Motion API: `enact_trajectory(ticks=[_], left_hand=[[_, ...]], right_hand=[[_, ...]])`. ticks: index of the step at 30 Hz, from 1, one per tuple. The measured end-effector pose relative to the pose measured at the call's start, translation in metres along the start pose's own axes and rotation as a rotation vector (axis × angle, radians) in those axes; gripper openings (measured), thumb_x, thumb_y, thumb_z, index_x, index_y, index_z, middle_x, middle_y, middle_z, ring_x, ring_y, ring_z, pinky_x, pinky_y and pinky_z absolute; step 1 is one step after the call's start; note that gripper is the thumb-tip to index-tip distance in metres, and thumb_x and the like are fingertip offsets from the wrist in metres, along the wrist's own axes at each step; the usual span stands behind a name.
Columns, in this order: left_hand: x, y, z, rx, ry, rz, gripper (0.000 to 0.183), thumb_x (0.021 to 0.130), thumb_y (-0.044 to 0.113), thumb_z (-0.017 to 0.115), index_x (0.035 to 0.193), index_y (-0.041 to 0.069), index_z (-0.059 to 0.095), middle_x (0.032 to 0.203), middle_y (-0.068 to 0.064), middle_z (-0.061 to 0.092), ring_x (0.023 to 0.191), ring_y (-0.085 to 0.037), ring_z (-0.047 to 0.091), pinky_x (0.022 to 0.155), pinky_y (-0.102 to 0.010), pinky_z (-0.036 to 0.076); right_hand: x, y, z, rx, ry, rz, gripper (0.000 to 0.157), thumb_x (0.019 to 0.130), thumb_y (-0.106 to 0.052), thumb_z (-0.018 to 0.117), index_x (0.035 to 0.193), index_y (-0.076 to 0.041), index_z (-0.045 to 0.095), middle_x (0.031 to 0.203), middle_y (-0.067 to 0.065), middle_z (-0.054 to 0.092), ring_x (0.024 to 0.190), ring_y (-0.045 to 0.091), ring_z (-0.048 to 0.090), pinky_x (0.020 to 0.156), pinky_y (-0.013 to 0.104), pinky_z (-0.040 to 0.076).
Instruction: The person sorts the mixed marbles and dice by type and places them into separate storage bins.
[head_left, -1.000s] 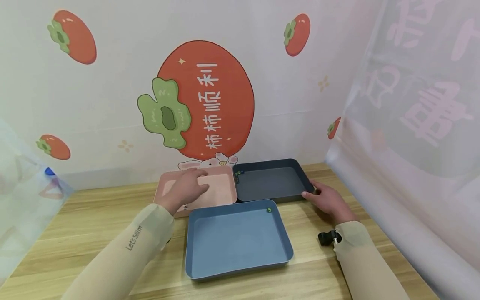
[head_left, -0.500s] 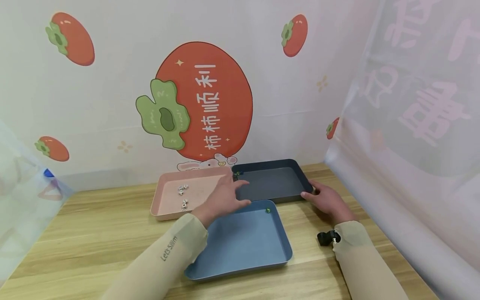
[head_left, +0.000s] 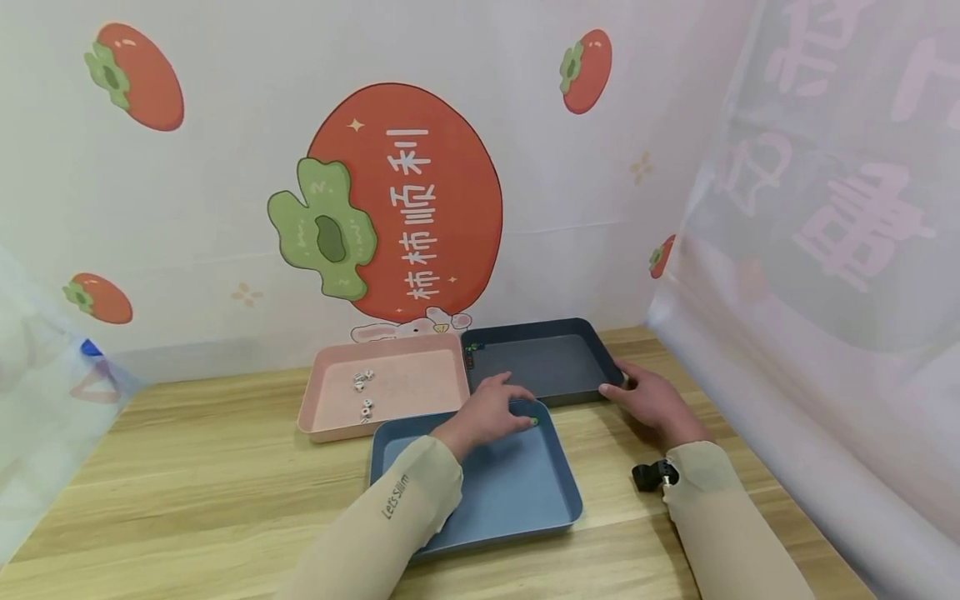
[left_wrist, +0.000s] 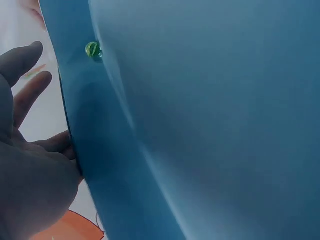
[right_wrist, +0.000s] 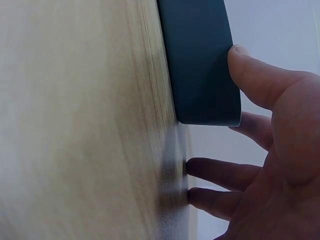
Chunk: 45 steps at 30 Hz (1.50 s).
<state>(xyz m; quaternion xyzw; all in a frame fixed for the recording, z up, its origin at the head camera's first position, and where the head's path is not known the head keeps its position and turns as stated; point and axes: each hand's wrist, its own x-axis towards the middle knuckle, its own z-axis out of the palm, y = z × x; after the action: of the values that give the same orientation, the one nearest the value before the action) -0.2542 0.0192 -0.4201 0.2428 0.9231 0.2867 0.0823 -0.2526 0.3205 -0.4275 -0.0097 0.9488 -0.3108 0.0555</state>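
Observation:
My left hand [head_left: 491, 414] reaches over the far side of the blue tray [head_left: 517, 500], palm down and fingers spread, holding nothing. Its thumb tip comes right at a small green marble [left_wrist: 93, 50] in the tray's far right corner. In the left wrist view the marble lies against the tray wall, apart from the fingers. At the near right corner of the dark grey tray [head_left: 540, 367], my right hand [head_left: 654, 402] holds the tray between thumb and index finger. The thumb [right_wrist: 250, 65] lies at the rim, while other fingers reach down to the tabletop.
A pink tray [head_left: 420, 383] at the back left holds several small white dice [head_left: 366, 410]. Small green and dark pieces [head_left: 471, 354] sit in the dark tray's left end. Behind the trays a printed cloth backdrop [head_left: 225, 208] rises from the wooden table [head_left: 187, 467].
My left hand has moved right from over the pink tray to the blue tray's far right corner, uncovering the white dice. The right hand stays at the dark tray's corner.

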Motion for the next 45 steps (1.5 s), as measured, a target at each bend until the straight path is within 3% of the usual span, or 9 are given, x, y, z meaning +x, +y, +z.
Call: enact_trajectory(ticks=[7, 15, 19, 31, 39, 45], left_hand=[[0.003, -0.001, 0.004, 0.045, -0.047, -0.004, 0.029, 0.093, 0.029, 0.072, 0.121, 0.024, 0.073, 0.157, -0.012, 0.034, 0.145, -0.034, 0.026, 0.112, -0.054, 0.027], [0.006, 0.001, 0.005, 0.267, -0.097, 0.047, 0.032, 0.093, 0.032, 0.071, 0.126, 0.031, 0.071, 0.156, -0.013, 0.036, 0.145, -0.031, 0.025, 0.115, -0.048, 0.023], [0.006, 0.002, 0.005, 0.337, -0.094, 0.084, 0.031, 0.094, 0.032, 0.07, 0.125, 0.029, 0.072, 0.154, -0.013, 0.04, 0.145, -0.03, 0.026, 0.116, -0.044, 0.02], [0.004, 0.002, 0.008, 0.367, -0.099, 0.119, 0.023, 0.092, 0.031, 0.072, 0.115, 0.031, 0.076, 0.14, -0.002, 0.057, 0.144, -0.026, 0.029, 0.115, -0.045, 0.024], [0.002, 0.009, 0.013, 0.373, -0.111, 0.088, 0.015, 0.089, 0.041, 0.074, 0.104, 0.038, 0.078, 0.145, -0.003, 0.051, 0.142, -0.028, 0.03, 0.111, -0.056, 0.019], [0.002, 0.016, 0.019, 0.393, -0.097, 0.054, 0.021, 0.086, 0.049, 0.074, 0.104, 0.038, 0.078, 0.148, -0.007, 0.046, 0.142, -0.035, 0.027, 0.109, -0.063, 0.015]], right_hand=[[0.0, 0.001, -0.001, -0.004, 0.003, -0.009, 0.088, 0.096, -0.06, 0.054, 0.158, -0.006, 0.024, 0.149, 0.032, 0.036, 0.135, 0.051, 0.035, 0.104, 0.065, 0.031], [0.002, 0.0, -0.004, -0.003, 0.001, 0.001, 0.087, 0.096, -0.058, 0.055, 0.158, -0.006, 0.023, 0.15, 0.031, 0.036, 0.135, 0.05, 0.035, 0.105, 0.064, 0.03], [0.002, -0.001, -0.005, 0.0, 0.0, -0.007, 0.086, 0.097, -0.056, 0.055, 0.158, -0.006, 0.023, 0.149, 0.032, 0.037, 0.134, 0.05, 0.036, 0.104, 0.064, 0.031], [0.002, -0.002, -0.004, 0.011, -0.002, -0.011, 0.087, 0.096, -0.058, 0.056, 0.158, -0.006, 0.024, 0.148, 0.032, 0.038, 0.133, 0.05, 0.038, 0.104, 0.063, 0.033], [0.002, 0.0, -0.002, 0.01, 0.003, -0.021, 0.082, 0.098, -0.052, 0.057, 0.157, -0.005, 0.025, 0.147, 0.032, 0.039, 0.133, 0.05, 0.038, 0.104, 0.063, 0.033], [0.003, 0.002, -0.001, 0.0, 0.004, -0.022, 0.083, 0.098, -0.053, 0.057, 0.157, -0.005, 0.025, 0.148, 0.032, 0.039, 0.133, 0.05, 0.038, 0.104, 0.064, 0.033]])
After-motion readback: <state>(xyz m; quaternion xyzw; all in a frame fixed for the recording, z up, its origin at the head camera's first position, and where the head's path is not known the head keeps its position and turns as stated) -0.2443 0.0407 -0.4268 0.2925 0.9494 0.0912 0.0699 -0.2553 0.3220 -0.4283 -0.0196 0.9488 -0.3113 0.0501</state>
